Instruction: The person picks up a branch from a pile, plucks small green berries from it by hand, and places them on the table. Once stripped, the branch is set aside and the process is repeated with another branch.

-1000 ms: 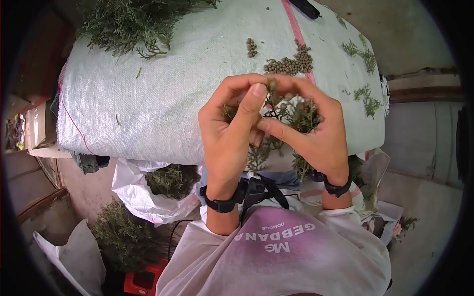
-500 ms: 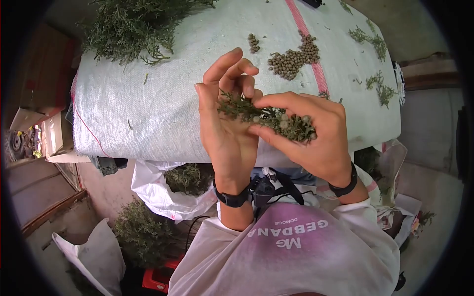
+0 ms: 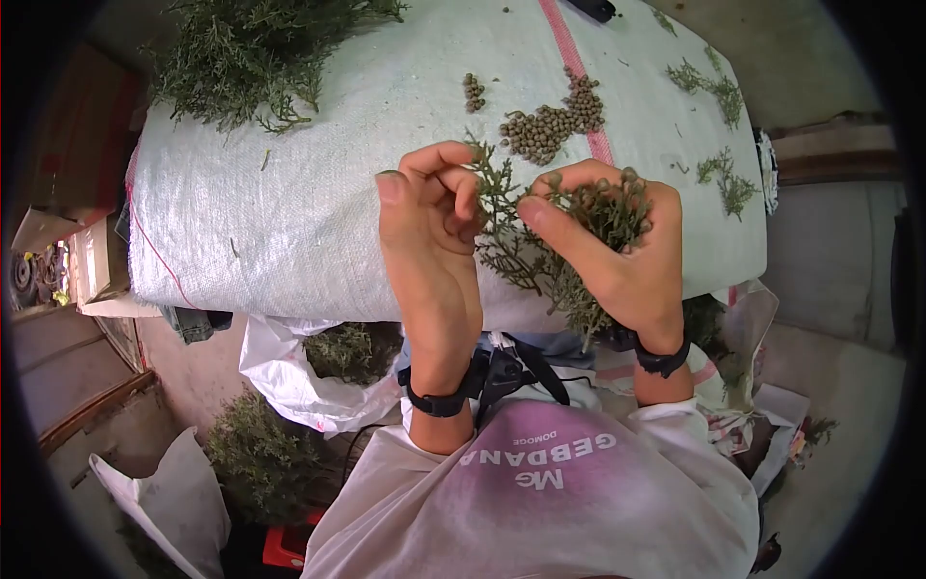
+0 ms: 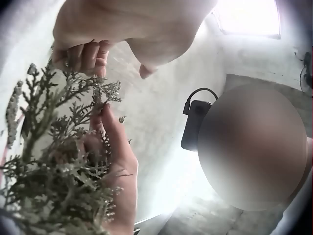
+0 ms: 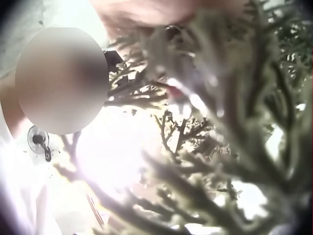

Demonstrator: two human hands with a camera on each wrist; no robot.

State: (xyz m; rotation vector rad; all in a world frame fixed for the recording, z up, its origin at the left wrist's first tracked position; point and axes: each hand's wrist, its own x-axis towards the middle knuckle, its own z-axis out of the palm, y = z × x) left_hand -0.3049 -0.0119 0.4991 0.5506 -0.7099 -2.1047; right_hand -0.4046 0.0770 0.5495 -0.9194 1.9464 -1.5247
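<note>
In the head view my right hand grips a bunch of scaly green evergreen sprigs with small round cones among the foliage. A flat leafy tip sticks out leftward past its thumb. My left hand is beside that tip, palm turned inward, thumb apart and fingers loosely bent, the index fingertip right at the foliage. The left wrist view shows the sprigs in the right hand below the left hand's bent fingers. Blurred foliage fills much of the right wrist view.
Beyond the hands, a pile of round brown cones and a smaller cluster lie on the white woven sack. A large evergreen heap is at its far left, loose sprigs at right. Below stands a white bag of greenery.
My hands were together around the sprigs, then the left opened with the foliage across its palm. Now the hands are farther apart and the leafy tip stands between them.
</note>
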